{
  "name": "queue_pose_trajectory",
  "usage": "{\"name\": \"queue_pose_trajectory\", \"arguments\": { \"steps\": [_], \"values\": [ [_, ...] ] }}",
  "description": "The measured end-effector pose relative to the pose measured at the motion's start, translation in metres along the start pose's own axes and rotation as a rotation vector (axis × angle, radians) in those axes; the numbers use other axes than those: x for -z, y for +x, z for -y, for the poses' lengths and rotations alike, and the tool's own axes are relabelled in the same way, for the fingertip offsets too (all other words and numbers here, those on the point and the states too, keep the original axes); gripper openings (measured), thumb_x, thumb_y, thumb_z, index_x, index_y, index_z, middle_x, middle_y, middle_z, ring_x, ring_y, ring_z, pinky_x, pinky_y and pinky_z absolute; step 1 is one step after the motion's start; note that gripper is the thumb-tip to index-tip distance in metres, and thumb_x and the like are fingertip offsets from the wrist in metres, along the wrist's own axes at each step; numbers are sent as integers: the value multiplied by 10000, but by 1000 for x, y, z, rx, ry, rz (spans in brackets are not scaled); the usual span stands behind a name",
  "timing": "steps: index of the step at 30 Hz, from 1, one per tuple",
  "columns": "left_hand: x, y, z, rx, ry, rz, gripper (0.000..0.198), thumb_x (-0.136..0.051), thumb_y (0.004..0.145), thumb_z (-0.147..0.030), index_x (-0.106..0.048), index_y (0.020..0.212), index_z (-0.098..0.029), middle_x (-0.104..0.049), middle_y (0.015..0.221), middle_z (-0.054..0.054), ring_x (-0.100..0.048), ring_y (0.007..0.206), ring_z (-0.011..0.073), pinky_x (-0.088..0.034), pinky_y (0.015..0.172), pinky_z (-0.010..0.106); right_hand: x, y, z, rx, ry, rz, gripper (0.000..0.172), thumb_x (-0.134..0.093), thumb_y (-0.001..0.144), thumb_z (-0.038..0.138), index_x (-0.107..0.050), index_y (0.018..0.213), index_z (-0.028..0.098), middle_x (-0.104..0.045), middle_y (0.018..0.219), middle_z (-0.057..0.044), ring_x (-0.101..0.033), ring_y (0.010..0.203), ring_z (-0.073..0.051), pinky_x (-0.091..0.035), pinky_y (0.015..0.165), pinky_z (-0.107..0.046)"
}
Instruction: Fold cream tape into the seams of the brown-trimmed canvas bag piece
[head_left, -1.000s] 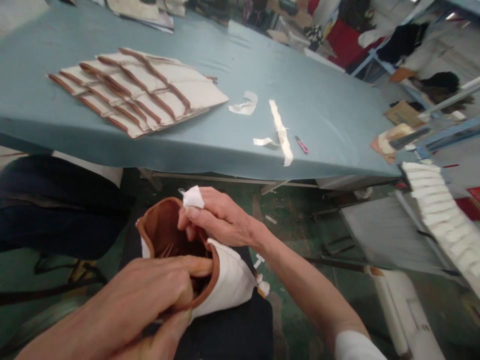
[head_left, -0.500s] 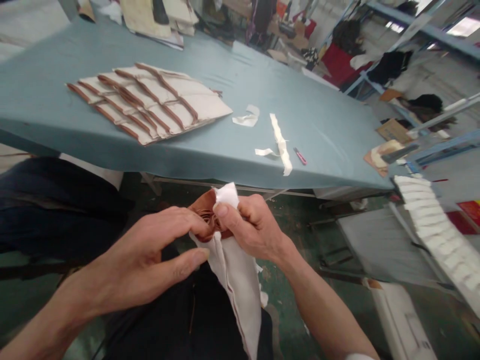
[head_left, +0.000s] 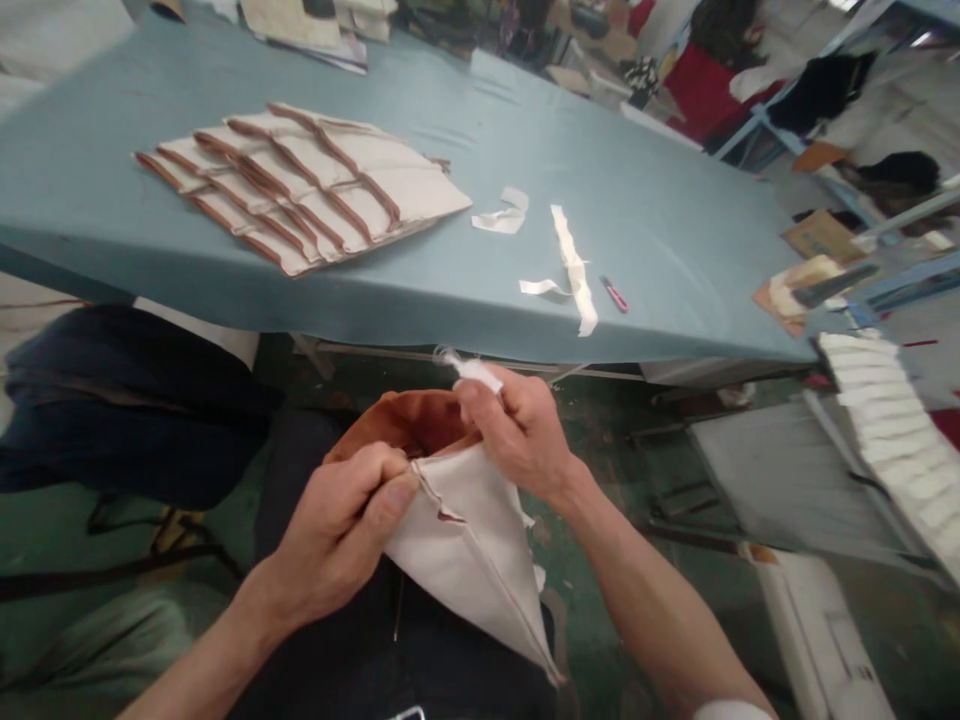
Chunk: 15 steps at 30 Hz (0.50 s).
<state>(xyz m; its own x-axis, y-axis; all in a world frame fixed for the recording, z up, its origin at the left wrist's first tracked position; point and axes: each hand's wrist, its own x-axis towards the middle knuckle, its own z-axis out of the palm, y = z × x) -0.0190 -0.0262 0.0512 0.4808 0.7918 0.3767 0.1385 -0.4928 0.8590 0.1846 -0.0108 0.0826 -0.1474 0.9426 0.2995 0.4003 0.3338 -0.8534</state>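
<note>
Beside the blue desk (head_left: 675, 270), your left hand (head_left: 337, 530) and right hand (head_left: 521, 430) both pinch the brown-lined cloth bag (head_left: 472, 550) up top, so pull evenly.

The left forearm (head_left: 217, 635) reaches in from lower left, the right forearm (head_left: 652, 600) from lower right. The left hand (head_left: 341, 535) pinches, thumb (head_left: 391, 502) laid against curled fingers (head_left: 379, 463); the right hand (head_left: 517, 425), slightly higher and near it, also grips, thumb pressed to folded fingers.

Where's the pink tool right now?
Head view, right of centre: the pink tool lies on the blue table near its front edge, just right of the pale strip.
</note>
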Motion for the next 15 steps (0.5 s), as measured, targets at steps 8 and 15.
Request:
{"name": "queue_pose_trajectory", "arguments": {
  "steps": [8,15],
  "values": [
    [12,2,-1,259,-221,118,260,-534,1087,-262,-697,899,-184,-636,741,-45,-539,589,93,-398,514,190,-13,-9,-20,-135,166,-66,640,-487,1066,698,-477,637,223,-455,588,41,-387,542,-105,-333,539,-268],
    [33,13,-8,149,-61,308,205,-534,1085,-206,-702,967,-209,-659,788,-60,-590,650,85,-443,591,165,-9,-11,-17,-156,63,71,561,-487,1098,582,-537,686,206,-524,620,37,-453,577,-104,-335,577,-264]
  ]
}}
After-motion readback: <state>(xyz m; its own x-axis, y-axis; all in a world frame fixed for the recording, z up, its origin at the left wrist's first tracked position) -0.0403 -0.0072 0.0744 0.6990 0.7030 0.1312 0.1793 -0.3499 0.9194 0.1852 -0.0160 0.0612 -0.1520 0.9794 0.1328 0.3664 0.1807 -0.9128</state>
